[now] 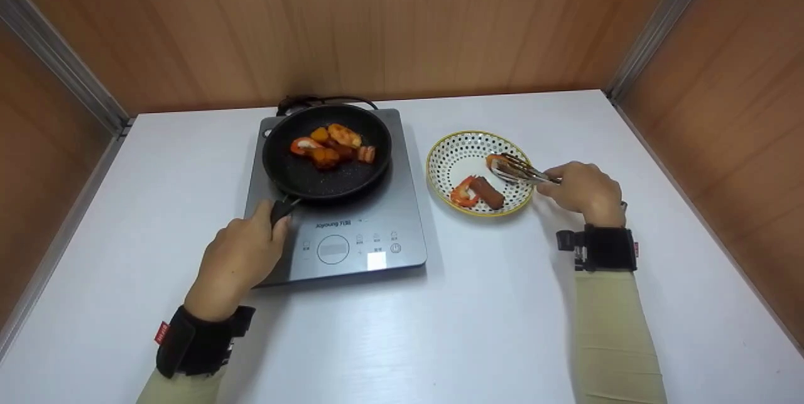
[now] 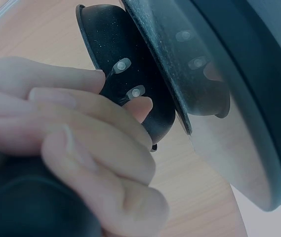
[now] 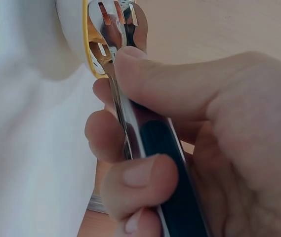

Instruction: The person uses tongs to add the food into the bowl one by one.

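My left hand (image 1: 235,259) grips the black handle (image 1: 282,209) of a frying pan (image 1: 314,183) on an induction cooker (image 1: 383,215). Several food pieces (image 1: 333,151), orange, red and brown, lie in the pan. On the right, my right hand (image 1: 584,189) holds metal tongs (image 1: 524,171), thumb along one arm and fingers curled round the other in the right wrist view. The tongs' heads are over a dotted plate (image 1: 443,159) with a yellow rim, around an orange food piece (image 1: 495,161). A shrimp (image 1: 463,193) and a brown sausage-like piece (image 1: 487,193) lie nearer the plate's front.
A black cord (image 1: 339,100) runs behind the cooker. Wooden panels (image 1: 440,21) close off the back and both sides of the white table (image 1: 402,341). The plate stands a short way right of the cooker.
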### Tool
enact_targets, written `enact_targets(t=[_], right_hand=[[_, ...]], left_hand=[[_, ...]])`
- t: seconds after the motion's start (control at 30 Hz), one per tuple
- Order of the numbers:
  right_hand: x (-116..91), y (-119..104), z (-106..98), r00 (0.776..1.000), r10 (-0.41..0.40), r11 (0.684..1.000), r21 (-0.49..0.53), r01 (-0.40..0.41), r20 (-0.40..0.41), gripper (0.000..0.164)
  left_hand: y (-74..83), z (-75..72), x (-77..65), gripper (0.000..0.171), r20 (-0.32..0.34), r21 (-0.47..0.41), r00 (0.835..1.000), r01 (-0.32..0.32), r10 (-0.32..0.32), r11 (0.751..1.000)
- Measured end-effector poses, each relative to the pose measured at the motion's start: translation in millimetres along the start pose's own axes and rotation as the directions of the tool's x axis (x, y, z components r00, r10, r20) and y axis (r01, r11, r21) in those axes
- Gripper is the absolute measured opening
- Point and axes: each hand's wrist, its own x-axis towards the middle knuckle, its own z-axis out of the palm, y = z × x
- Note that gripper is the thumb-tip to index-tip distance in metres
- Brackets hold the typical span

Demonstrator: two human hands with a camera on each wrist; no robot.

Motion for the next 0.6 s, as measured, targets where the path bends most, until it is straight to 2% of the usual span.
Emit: enact_targets(t=[0.6], right_hand=[[6.4, 1.6, 3.4, 0.998, -0.055, 0.998, 0.030, 0.055, 0.013, 0.052]], left_hand=[[-0.1, 2.2, 0.3, 0.028, -0.003, 0.000, 1.000, 0.000, 0.000, 1.000]])
